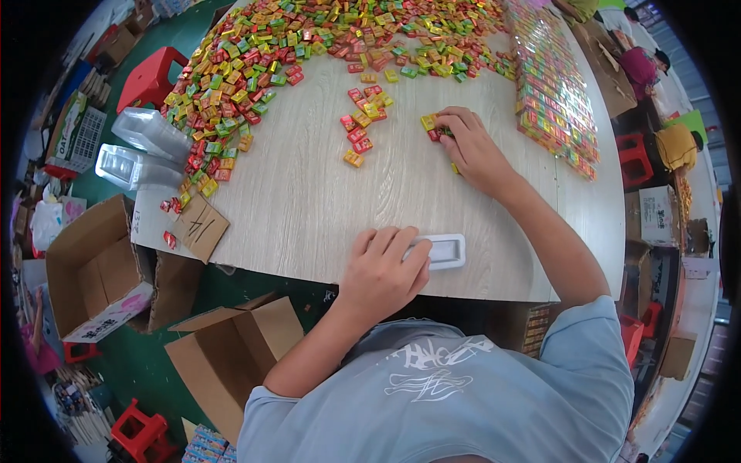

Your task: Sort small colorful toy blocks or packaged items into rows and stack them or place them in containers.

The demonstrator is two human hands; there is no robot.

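Observation:
Near the front edge of the table, my left hand [384, 270] grips the left end of a small rectangular plastic tray [455, 251], whose inside looks bare where it shows. Farther out and to the right, my right hand [476, 154] has its fingers curled over a few small wrapped candies [429, 122] in red, yellow and green. Part of that cluster is hidden under the fingers. Left of it, a loose group of wrapped candies [360, 133] lies on the wooden-look table [297, 177].
A big heap of wrapped candies [309, 31] covers the table's far side. Filled clear packs [552, 100] are stacked at the right. Stacked empty plastic trays [143, 158] and a cardboard piece [202, 228] sit at the left edge. Open cartons [231, 355] stand below, beside a red stool [147, 81].

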